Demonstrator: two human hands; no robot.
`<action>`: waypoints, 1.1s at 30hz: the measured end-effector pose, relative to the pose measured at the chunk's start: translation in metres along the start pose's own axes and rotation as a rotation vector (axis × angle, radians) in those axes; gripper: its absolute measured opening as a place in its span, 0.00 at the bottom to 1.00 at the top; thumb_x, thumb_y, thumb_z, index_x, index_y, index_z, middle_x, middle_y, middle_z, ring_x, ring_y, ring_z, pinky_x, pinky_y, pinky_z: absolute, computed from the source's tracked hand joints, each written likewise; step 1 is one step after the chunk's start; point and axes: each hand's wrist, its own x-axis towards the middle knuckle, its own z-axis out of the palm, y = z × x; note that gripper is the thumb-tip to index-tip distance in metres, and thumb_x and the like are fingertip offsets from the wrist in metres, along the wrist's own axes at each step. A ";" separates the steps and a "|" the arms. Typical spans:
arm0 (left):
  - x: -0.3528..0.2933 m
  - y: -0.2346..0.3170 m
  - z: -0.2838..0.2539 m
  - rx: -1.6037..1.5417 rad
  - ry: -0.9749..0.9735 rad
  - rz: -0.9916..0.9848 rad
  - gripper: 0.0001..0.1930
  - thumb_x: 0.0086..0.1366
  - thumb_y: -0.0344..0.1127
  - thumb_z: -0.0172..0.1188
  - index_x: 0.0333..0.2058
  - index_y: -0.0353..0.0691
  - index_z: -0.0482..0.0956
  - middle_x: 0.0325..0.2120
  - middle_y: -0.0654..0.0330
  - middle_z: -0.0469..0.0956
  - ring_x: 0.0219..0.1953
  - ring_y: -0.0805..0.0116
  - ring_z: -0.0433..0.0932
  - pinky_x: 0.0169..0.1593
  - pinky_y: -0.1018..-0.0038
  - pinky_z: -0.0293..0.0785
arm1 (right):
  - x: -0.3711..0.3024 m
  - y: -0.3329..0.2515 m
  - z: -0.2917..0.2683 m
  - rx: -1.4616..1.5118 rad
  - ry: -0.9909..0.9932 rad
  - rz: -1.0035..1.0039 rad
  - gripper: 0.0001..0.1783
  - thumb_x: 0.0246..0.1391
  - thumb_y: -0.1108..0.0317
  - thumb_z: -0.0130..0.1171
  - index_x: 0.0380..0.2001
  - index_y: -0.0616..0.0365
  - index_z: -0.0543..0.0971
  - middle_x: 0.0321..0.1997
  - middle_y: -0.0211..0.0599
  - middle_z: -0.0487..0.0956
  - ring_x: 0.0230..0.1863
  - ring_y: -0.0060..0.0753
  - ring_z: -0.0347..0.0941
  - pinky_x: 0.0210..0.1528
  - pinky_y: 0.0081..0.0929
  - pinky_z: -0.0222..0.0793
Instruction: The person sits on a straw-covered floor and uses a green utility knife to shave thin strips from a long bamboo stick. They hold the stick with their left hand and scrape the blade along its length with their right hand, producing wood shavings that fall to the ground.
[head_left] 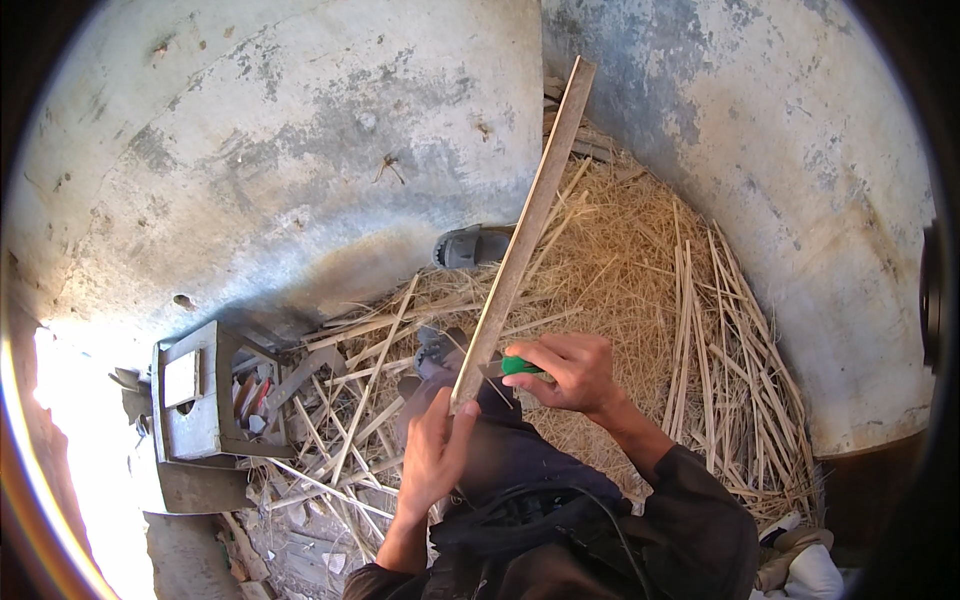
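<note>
Your left fingers (462, 424) are pinching the strip (525, 230) at its near end, its long axis slanting away rightward, while your right fingers (545, 353) are clutching the green-handled tool (517, 366) beside it.

The slat (521, 240) looks like matt, slightly rough wood, paler along its edge. Green knife handle (521, 366) is smooth plastic, pretty much. Walls (330, 130): rough, flaky plaster. Shavings (625, 240) look dry and wiry; sleeve (705, 515)'s matt cloth.

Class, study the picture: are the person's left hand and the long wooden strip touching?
Touching. The head view shows the left hand at the lower end of the wooden strip, its fingers gripping that end with no gap showing.
</note>
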 end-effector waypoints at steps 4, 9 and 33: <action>-0.031 0.002 0.002 -0.029 -0.169 -0.052 0.11 0.79 0.37 0.61 0.44 0.34 0.79 0.23 0.43 0.78 0.24 0.46 0.79 0.32 0.57 0.71 | 0.004 0.081 -0.011 -0.231 0.116 0.468 0.22 0.70 0.45 0.66 0.48 0.53 0.90 0.22 0.30 0.82 0.17 0.22 0.74 0.17 0.27 0.64; -0.042 0.021 0.006 0.021 -0.344 -0.103 0.10 0.78 0.37 0.63 0.48 0.35 0.80 0.28 0.39 0.81 0.33 0.32 0.81 0.37 0.53 0.76 | -0.014 0.128 -0.019 0.312 0.351 0.760 0.25 0.75 0.45 0.57 0.52 0.56 0.87 0.19 0.21 0.71 0.17 0.17 0.63 0.20 0.29 0.59; 0.002 -0.008 0.007 -0.185 -0.304 -0.071 0.14 0.84 0.40 0.54 0.54 0.32 0.77 0.24 0.66 0.76 0.23 0.79 0.73 0.29 0.77 0.67 | 0.007 0.002 0.006 1.063 0.024 0.800 0.11 0.67 0.65 0.71 0.45 0.61 0.85 0.36 0.28 0.84 0.39 0.18 0.79 0.42 0.21 0.74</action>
